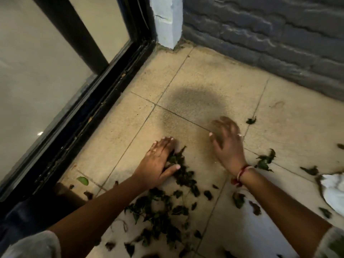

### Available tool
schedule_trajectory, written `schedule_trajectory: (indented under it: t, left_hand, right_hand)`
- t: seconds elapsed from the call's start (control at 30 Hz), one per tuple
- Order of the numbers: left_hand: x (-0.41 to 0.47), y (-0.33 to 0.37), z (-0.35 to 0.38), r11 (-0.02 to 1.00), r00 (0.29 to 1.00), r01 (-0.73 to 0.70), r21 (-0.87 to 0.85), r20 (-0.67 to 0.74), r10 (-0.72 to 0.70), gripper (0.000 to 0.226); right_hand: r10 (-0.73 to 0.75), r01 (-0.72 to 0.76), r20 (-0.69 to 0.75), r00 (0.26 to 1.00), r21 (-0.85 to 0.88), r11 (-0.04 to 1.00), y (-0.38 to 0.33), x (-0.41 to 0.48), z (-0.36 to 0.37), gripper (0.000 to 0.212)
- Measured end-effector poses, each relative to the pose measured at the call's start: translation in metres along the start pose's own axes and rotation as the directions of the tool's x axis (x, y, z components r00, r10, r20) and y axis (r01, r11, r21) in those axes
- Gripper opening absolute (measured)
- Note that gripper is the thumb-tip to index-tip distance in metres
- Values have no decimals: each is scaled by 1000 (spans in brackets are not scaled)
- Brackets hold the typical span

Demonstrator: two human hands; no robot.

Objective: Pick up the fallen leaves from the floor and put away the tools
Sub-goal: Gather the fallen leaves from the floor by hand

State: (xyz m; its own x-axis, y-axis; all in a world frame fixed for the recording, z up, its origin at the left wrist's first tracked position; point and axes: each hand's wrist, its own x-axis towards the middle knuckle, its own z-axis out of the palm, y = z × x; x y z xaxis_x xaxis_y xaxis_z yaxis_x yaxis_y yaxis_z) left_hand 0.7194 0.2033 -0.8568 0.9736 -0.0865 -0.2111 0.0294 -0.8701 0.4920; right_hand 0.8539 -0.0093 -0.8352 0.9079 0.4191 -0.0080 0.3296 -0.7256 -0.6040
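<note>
Left hand (160, 161) flat on crumpled dark leaves (183, 175); right hand (226, 144) spread (blurred) over gritty beige tiles (204, 71).

Floor tiles (195, 71): matt, grainy stone. Wall (270, 34): rough painted brick. Door frame (104, 94): glossy black. Door pane (33, 81): smooth glass. Leaves (158, 211): dull, crumpled.

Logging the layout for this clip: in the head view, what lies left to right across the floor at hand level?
From the left: black door frame, bright green leaf, left hand, right hand, leafy sprig, white cloth.
</note>
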Motion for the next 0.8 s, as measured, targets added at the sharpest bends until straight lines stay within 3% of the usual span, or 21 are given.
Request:
schedule_trajectory:
  t: [0.1, 0.2, 0.3, 0.4, 0.53, 0.6, 0.67, 0.73, 0.8]
  left_hand:
    - [13, 15, 4, 976, 976, -210, 53, 64, 207, 94]
    - [16, 18, 9, 934, 940, -337, 120, 99, 326, 100]
    - [17, 16, 14, 937, 945, -326, 123, 69, 319, 104]
    - [22, 19, 19, 953, 959, -281, 114, 71, 275, 102]
    - [39, 37, 21, 955, 970, -243, 172, 74, 234, 91]
    - [51, 45, 22, 944, 959, -281, 175, 82, 270, 87]
    - [62, 51, 23, 945, 957, -289, 153, 74, 280, 85]
    - [71, 57, 22, 960, 967, -253, 119, 42, 250, 86]
    - [72, 60, 19, 970, 975, -217, 114, -32, 222, 85]
  right_hand:
    - [146, -157, -115, 983, -99, 983, 34, 17, -24, 52]
    - [237, -246, -74, 969, -158, 956, 62, 25, -28, 58]
    - [189, -183, 27, 982, -153, 971, 65, 18, -19, 55]
    - [32, -16, 126, 992, -127, 992, 46, -9, -5, 50]
    - [-86, 110, 274, 958, -73, 991, 27, -46, 4, 63]
    - [-37, 42, 158, 987, -32, 999, 29, -54, -3, 61]
    - [113, -115, -60, 992, -32, 993, 39, -58, -17, 54]
    - [297, -315, -243, 923, -40, 948, 52, -62, -31, 52]
    - [424, -455, -299, 855, -42, 889, 62, -66, -36, 60]
